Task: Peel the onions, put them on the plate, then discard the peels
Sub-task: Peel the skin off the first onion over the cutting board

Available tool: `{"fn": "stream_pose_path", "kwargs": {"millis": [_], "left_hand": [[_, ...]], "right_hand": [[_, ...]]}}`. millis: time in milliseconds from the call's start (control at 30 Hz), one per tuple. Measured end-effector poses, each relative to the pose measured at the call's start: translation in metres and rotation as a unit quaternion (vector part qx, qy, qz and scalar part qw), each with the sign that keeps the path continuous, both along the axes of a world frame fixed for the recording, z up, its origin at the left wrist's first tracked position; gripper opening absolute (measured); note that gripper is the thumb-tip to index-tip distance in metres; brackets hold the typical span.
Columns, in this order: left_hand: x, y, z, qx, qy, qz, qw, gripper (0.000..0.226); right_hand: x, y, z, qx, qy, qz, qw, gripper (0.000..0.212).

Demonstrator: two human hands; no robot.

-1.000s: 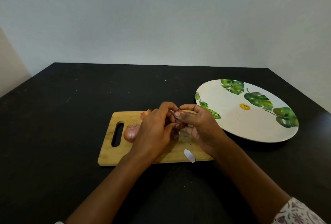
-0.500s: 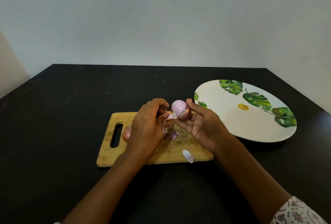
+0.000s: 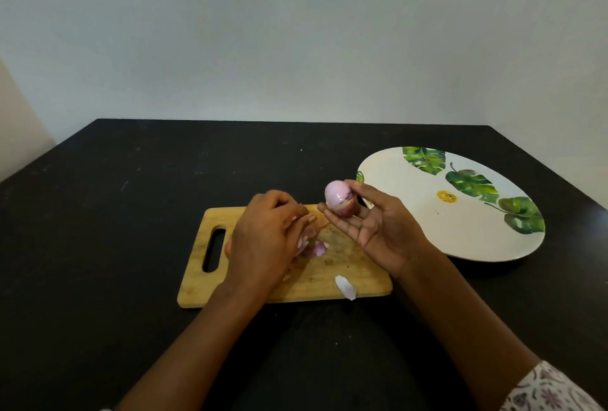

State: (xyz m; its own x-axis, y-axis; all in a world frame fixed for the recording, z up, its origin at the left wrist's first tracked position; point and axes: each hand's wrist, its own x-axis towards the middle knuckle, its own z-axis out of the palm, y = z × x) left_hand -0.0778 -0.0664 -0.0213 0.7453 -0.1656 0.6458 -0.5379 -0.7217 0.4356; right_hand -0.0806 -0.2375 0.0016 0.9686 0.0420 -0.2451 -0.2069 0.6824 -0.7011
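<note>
A black bench meets a pale wall; one wooden cutting board lies on it; your left grip curls over a clump of peels there, holding any or not I cannot tell; one loose peel lies at the board's near edge; your right grip clasps one peeled onion above the board, near one leaf-printed plate.

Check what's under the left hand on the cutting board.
Pink onion peels poke out beneath the left hand on the wooden cutting board. Its palm covers the rest; whether its fingers grip a peel is hidden. The right hand holds the peeled onion.
</note>
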Motion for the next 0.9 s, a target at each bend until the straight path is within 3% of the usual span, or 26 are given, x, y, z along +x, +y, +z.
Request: {"fn": "stream_pose_path", "kwargs": {"millis": [200,367,533,900], "left_hand": [[0.001,-0.001,0.0,0.012,0.016,-0.005,1.0,0.016],[0.0,-0.002,0.003,-0.011,0.022,-0.025,0.999,0.027],[0.0,-0.003,0.004,-0.012,0.001,-0.044,0.999,0.033],[-0.003,-0.004,0.008,-0.046,-0.028,-0.065,0.996,0.038]], "right_hand": [[-0.003,0.004,0.003,-0.064,-0.014,0.026,0.997,0.015],[-0.004,0.007,0.003,-0.075,0.007,0.048,0.996,0.019],[-0.003,0.008,0.0,-0.115,-0.023,0.074,0.99,0.034],[-0.002,0.009,-0.007,-0.176,-0.065,0.089,0.978,0.045]]}}
